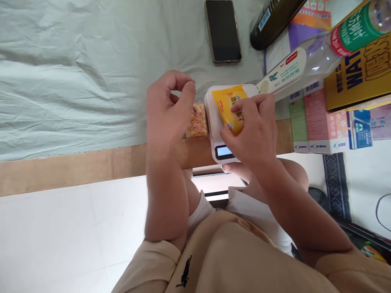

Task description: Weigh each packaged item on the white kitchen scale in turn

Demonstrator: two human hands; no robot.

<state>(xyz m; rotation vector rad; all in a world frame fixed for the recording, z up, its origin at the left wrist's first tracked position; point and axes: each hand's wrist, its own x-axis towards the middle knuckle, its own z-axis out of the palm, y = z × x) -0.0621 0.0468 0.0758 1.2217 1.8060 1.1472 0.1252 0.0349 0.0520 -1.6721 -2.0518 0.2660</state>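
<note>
My right hand (255,130) grips a yellow snack packet (229,106) that lies on a small white kitchen scale (214,122), whose lit display (224,151) shows near the table's front edge. My left hand (169,108) hovers just left of the scale with its fingers curled and thumb near the fingertips; nothing shows in it. Just behind that hand, a clear packet of pale crackers (197,120) lies on the table, touching the scale's left side.
A pale green cloth (76,81) covers the table, with a wooden edge (76,167) in front. A dark phone (222,30) lies behind the scale. To the right are a plastic bottle (305,61), a dark bottle (271,20) and several boxes (324,122).
</note>
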